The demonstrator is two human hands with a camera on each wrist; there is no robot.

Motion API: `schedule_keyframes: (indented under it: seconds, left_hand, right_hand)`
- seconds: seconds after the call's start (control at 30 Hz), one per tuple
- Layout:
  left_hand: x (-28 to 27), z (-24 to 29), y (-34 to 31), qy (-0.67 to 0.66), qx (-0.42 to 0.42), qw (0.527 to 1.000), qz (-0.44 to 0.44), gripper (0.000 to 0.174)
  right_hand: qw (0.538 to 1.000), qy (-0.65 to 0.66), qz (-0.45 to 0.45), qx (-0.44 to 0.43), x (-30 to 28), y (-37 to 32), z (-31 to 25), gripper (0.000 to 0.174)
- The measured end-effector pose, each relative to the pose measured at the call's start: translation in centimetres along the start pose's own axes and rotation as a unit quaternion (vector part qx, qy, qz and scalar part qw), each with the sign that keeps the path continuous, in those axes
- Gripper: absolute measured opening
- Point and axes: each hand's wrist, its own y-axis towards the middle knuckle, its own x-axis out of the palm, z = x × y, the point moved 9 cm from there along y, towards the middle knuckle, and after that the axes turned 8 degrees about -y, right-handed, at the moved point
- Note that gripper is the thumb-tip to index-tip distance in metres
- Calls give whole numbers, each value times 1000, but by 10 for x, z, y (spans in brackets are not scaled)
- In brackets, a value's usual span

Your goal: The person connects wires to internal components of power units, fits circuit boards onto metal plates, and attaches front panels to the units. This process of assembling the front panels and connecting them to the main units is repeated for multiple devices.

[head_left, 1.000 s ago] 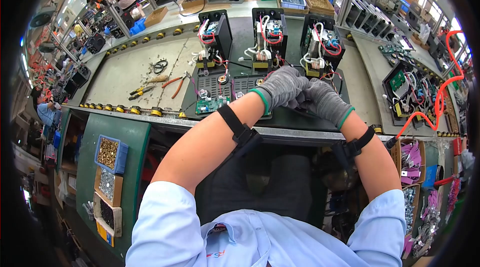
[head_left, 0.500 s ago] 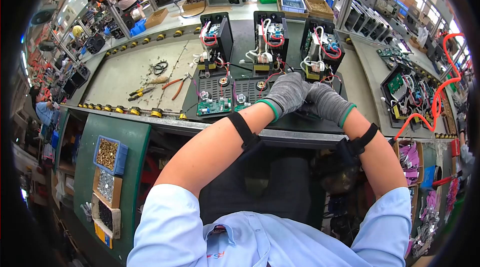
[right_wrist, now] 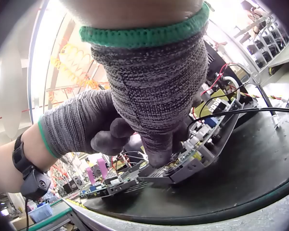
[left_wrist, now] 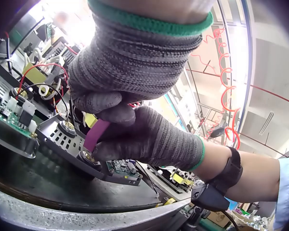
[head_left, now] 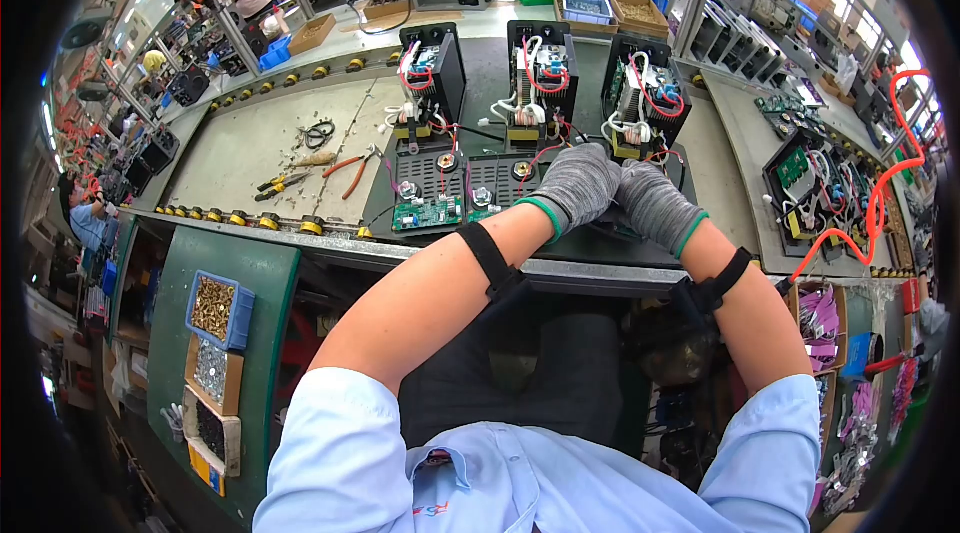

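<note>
Right hand over panel, fingertip down at its near end; grip: can't tell. Left hand just beside, fingers curled, hold hidden. Panel lies below both, long axis toward upright unit beyond.

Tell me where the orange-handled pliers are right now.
In the head view, the orange-handled pliers lie on the workbench on the person's left, between the yellow-handled pliers and the leftmost slotted black panel.
</note>
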Motion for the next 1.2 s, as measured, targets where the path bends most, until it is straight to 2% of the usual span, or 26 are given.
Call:
schedule_keyframes:
  seconds: [0.1,0.17,0.2,0.27,0.3,0.37,0.47,0.5,0.57,0.63,0.7,0.73,0.8,0.83,0.9,0.97,1.07,1.1,1.13,1.2]
  left_hand:
    - [-9,2,-2,-24,-14,999,16,21]
    - [-11,-13,-5,-144,-130,980,32,20]
    - [-2,-18,-1,-145,-131,980,31,20]
    - [7,-15,9,-97,-63,993,26,19]
    - [7,-15,9,-97,-62,993,26,19]
    - [8,-8,8,-38,-26,999,21,19]
    - [8,-5,7,-3,-2,1000,20,20]
    - [9,-5,7,-3,-4,1000,19,20]
    - [14,-19,11,-88,-77,993,24,19]
    - [19,-22,15,-119,-79,989,27,20]
    - [-1,2,4,3,-25,1000,-9,20]
    - [-2,2,6,5,-26,1000,-7,20]
    - [2,-20,6,-154,-152,976,18,22]
    - [5,-22,6,-155,-154,976,17,22]
    - [5,-2,8,-9,-65,998,-27,25]
    - [3,-1,8,-16,-65,998,-23,25]
    - [8,-9,9,-23,-82,996,-17,24]
    - [13,-16,13,-52,-113,992,-17,24]
    - [19,-22,15,-81,-143,986,-17,24]
    - [22,-22,16,-83,-134,987,-17,25]
  right_hand:
    - [999,-38,-5,16,-7,0,1,31]
    - [999,-20,-22,20,0,-2,10,36]
    - [999,-18,-23,20,6,-3,14,36]
    - [1000,2,0,-19,6,-2,11,39]
    - [1000,2,0,-19,3,-1,9,39]
    - [996,-62,-45,46,4,2,11,40]
    - [996,-23,-50,73,11,1,21,40]
    - [996,-22,-51,72,15,0,24,40]
    - [998,53,-10,23,8,0,18,42]
    - [998,6,-40,52,8,1,15,43]
    - [994,-42,-68,77,8,1,16,43]
    - [993,-37,-67,85,10,2,19,44]
    - [993,-28,-68,90,13,2,22,45]
    - [995,-9,-62,73,13,3,20,45]
    - [997,10,-56,59,13,2,17,45]
    - [993,-66,-56,81,14,4,18,45]
    - [998,-13,-21,59,7,2,16,44]
    - [998,-12,-23,57,10,4,16,44]
    - [996,-48,-40,59,17,6,18,42]
    - [992,-93,-55,64,19,7,19,45]
